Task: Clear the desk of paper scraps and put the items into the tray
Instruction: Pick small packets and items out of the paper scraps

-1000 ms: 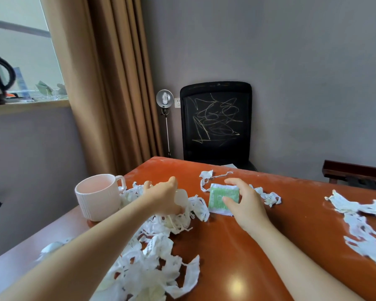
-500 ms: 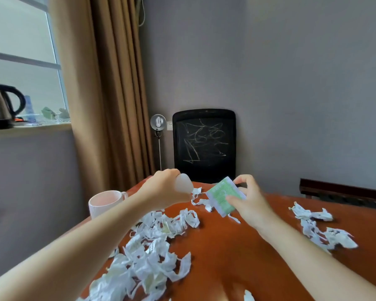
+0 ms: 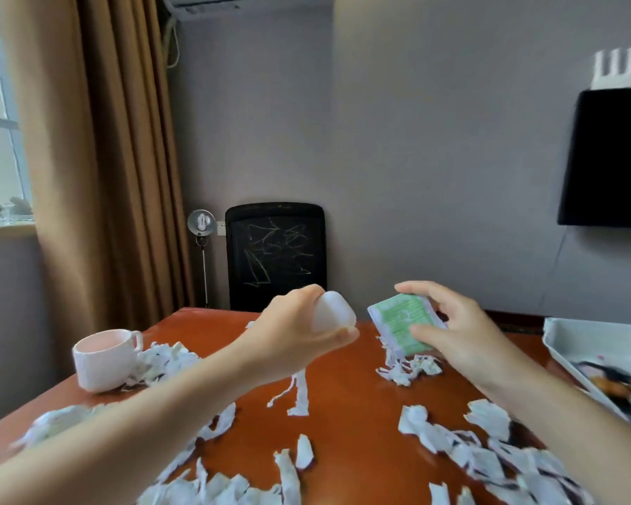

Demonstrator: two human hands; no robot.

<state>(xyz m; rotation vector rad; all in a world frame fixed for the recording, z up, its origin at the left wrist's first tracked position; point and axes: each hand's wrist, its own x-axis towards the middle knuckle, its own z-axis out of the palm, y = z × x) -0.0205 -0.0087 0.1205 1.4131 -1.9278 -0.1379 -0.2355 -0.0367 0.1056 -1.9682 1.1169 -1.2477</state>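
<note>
My left hand is raised above the orange-brown desk and grips a small smooth white rounded object. My right hand holds a green-and-white packet tilted in the air, thumb on its front. White paper scraps lie under the packet, and more are scattered across the desk front and left. A white tray sits at the right edge with dark and pink items inside.
A pale pink ribbed mug stands at the desk's left among scraps. Behind the desk is a black office chair and a small lamp. Brown curtains hang on the left; a black screen is on the right wall.
Both hands have lifted their objects higher off the desk and shifted right. The view swung right and up, bringing the white tray into sight.
</note>
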